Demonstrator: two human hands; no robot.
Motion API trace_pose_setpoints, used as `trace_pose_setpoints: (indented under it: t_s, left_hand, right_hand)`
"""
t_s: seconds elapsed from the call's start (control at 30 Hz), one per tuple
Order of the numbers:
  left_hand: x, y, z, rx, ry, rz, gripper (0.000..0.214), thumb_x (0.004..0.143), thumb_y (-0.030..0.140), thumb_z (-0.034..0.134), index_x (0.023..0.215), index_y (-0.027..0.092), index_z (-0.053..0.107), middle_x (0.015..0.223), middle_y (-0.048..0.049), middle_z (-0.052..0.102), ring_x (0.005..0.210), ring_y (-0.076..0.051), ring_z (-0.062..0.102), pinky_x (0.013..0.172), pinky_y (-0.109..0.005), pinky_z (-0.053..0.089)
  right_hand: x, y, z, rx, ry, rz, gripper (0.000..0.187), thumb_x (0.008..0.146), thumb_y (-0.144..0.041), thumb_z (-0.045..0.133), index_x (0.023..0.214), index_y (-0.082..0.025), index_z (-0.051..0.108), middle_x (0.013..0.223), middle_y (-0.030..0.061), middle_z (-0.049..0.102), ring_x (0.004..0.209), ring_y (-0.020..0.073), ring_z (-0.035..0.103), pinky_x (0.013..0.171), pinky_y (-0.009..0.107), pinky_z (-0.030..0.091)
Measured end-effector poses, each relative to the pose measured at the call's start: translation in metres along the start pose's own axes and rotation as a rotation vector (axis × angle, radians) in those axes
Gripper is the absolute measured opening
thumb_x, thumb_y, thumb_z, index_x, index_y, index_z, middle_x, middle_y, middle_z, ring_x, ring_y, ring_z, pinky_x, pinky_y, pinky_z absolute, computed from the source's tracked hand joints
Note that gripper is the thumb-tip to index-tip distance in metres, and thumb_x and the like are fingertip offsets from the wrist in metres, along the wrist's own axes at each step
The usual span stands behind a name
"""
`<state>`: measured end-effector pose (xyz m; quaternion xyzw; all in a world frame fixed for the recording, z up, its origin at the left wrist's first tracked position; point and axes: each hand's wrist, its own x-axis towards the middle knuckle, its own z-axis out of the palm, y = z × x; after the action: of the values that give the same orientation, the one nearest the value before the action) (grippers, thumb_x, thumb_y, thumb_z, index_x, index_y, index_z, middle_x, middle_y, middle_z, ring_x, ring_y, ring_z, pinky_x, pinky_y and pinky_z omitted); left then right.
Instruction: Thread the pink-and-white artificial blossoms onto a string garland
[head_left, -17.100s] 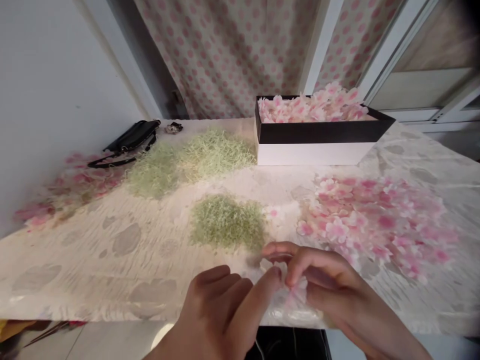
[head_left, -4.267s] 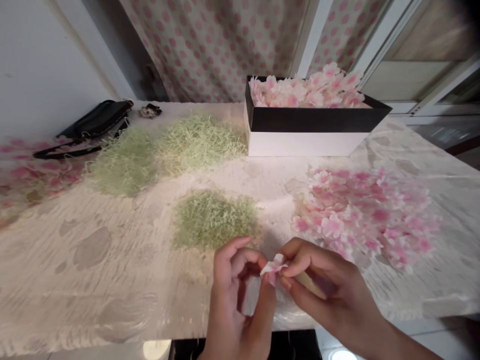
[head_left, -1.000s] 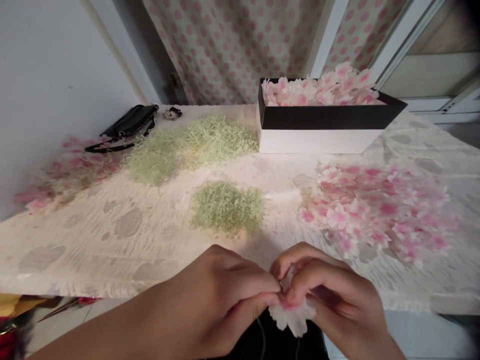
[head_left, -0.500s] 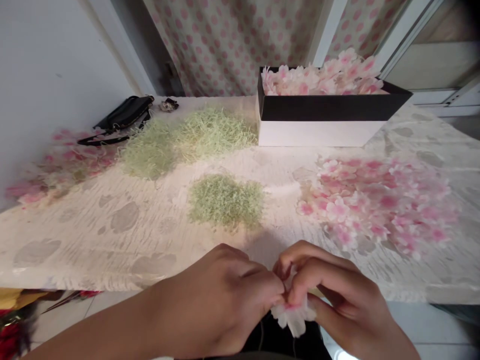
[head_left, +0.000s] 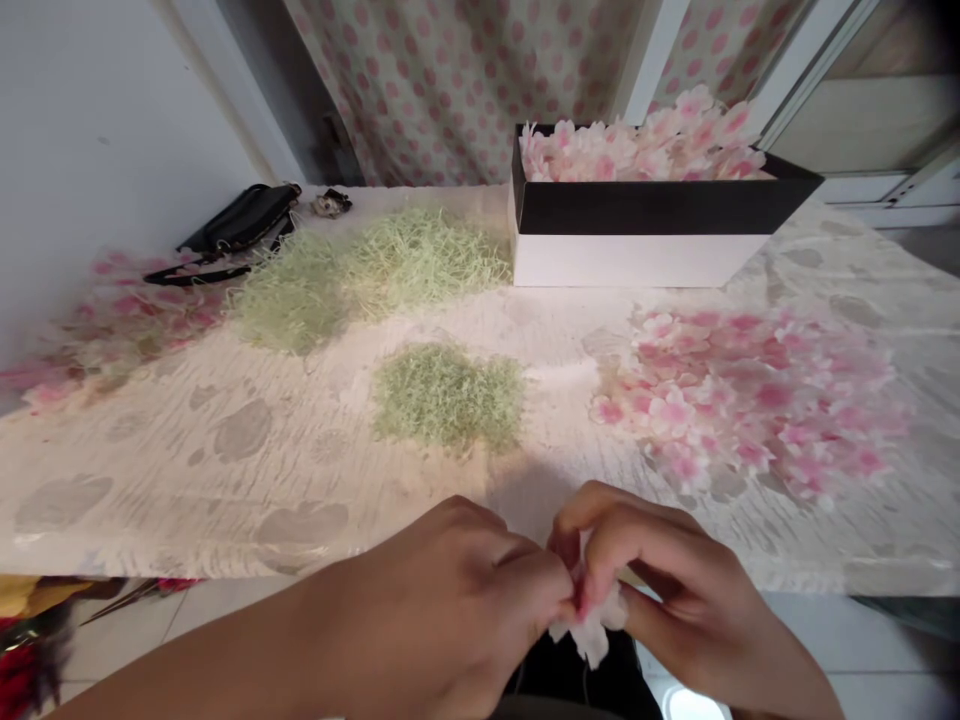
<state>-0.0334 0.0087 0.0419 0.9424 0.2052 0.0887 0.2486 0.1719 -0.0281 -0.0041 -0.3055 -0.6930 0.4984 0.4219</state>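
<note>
A crumpled white-and-pink artificial blossom (head_left: 592, 632) sits at the table's front edge, pinched between both hands. My left hand (head_left: 442, 600) presses its fingertips against the blossom from the left. My right hand (head_left: 660, 570) curls around it from the right, and its fingers hide the blossom's upper part. Only the lower petals show below my fingers. A large heap of loose pink-and-white petals (head_left: 750, 400) lies beyond my right hand, and a patch of green shredded fibre (head_left: 448, 398) lies straight ahead.
A black-and-white box (head_left: 645, 255) overflowing with petals stands at the back. Two more green fibre patches (head_left: 367, 280) and a blurred pink petal spread (head_left: 127, 320) lie left, near a black bag (head_left: 240, 220). The mottled table cover (head_left: 172, 510) ends at a front edge, with floor tiles below.
The view has tipped slightly, shifting the table upward in the picture. My hands have drawn closer around the blossom, and less of it shows below my fingers.
</note>
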Motion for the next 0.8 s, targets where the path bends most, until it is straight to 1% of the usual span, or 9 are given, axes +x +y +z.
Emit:
trace_pose_setpoints:
  t_s: [0.17,0.23,0.37,0.43,0.5,0.6,0.67,0.73,0.8]
  left_hand:
    - [0.003,-0.005,0.004,-0.117,0.115,-0.01,0.02,0.093,0.012,0.044,0.088,0.018,0.062,0.071,-0.0005,0.067,0.062,-0.014,0.062,0.063,-0.024,0.05]
    - [0.004,-0.007,0.002,-0.203,0.171,-0.028,0.02,0.094,0.011,0.045,0.1,0.019,0.062,0.083,-0.0018,0.068,0.07,-0.014,0.063,0.069,-0.024,0.05]
    - [0.001,-0.008,-0.003,-0.41,0.242,-0.044,0.048,0.088,-0.002,0.037,0.126,0.023,0.053,0.11,-0.005,0.062,0.088,-0.012,0.062,0.078,-0.022,0.05]
    - [0.0,-0.008,-0.002,-0.44,0.241,-0.033,0.049,0.086,-0.006,0.038,0.123,0.022,0.057,0.112,-0.0042,0.062,0.093,-0.012,0.062,0.081,-0.021,0.049]
    - [-0.001,-0.008,-0.001,-0.409,0.255,-0.074,0.041,0.088,-0.003,0.044,0.115,0.022,0.061,0.106,-0.0023,0.066,0.091,-0.012,0.063,0.079,-0.021,0.049]
    - [-0.001,-0.008,0.001,-0.381,0.275,-0.16,0.025,0.093,0.007,0.05,0.106,0.024,0.063,0.088,0.0028,0.071,0.069,-0.009,0.064,0.068,-0.019,0.049]
    - [-0.001,-0.008,0.001,-0.379,0.288,-0.168,0.019,0.093,0.01,0.052,0.099,0.023,0.064,0.077,0.0044,0.068,0.059,-0.007,0.059,0.062,-0.017,0.046]
    - [0.0,-0.008,0.0,-0.392,0.333,-0.137,0.016,0.092,0.009,0.052,0.092,0.02,0.064,0.075,0.0031,0.062,0.062,-0.008,0.056,0.061,-0.017,0.044]
    - [0.001,-0.007,0.002,-0.466,0.377,-0.109,0.015,0.092,0.011,0.052,0.085,0.018,0.064,0.082,-0.0002,0.057,0.073,-0.01,0.056,0.066,-0.019,0.044]
  right_hand:
    - [0.0,0.005,0.003,0.046,0.042,-0.01,0.023,0.088,-0.002,0.049,0.086,-0.023,0.058,0.092,0.0022,0.053,0.084,0.0143,0.058,0.069,0.025,0.047]
    - [-0.001,0.006,0.004,0.146,0.115,0.031,0.016,0.091,-0.009,0.05,0.087,-0.024,0.055,0.096,0.0027,0.052,0.086,0.0148,0.056,0.07,0.025,0.046]
    - [-0.004,0.008,0.007,0.391,0.234,0.097,0.007,0.093,-0.02,0.054,0.09,-0.025,0.051,0.096,0.0024,0.056,0.088,0.0152,0.056,0.073,0.025,0.046]
    - [-0.005,0.011,0.007,0.484,0.249,0.114,0.007,0.093,-0.022,0.056,0.089,-0.024,0.051,0.088,0.0009,0.059,0.084,0.0145,0.058,0.071,0.024,0.046]
    - [-0.007,0.012,0.008,0.543,0.247,0.126,0.008,0.093,-0.023,0.059,0.088,-0.024,0.052,0.081,-0.001,0.06,0.075,0.0129,0.059,0.067,0.024,0.046]
    - [-0.009,0.012,0.008,0.541,0.248,0.122,0.008,0.091,-0.026,0.062,0.088,-0.024,0.055,0.081,-0.0016,0.061,0.071,0.0117,0.059,0.065,0.024,0.045]
    - [-0.01,0.012,0.008,0.482,0.24,0.115,0.005,0.091,-0.025,0.062,0.088,-0.024,0.057,0.083,-0.0006,0.062,0.073,0.0118,0.058,0.063,0.023,0.045]
    - [-0.01,0.013,0.009,0.408,0.199,0.095,0.004,0.092,-0.024,0.06,0.089,-0.023,0.06,0.083,0.0006,0.062,0.074,0.0122,0.058,0.063,0.023,0.046]
    - [-0.009,0.013,0.012,0.351,0.122,0.061,0.008,0.093,-0.022,0.057,0.087,-0.022,0.062,0.081,0.0013,0.062,0.074,0.0125,0.06,0.064,0.024,0.048]
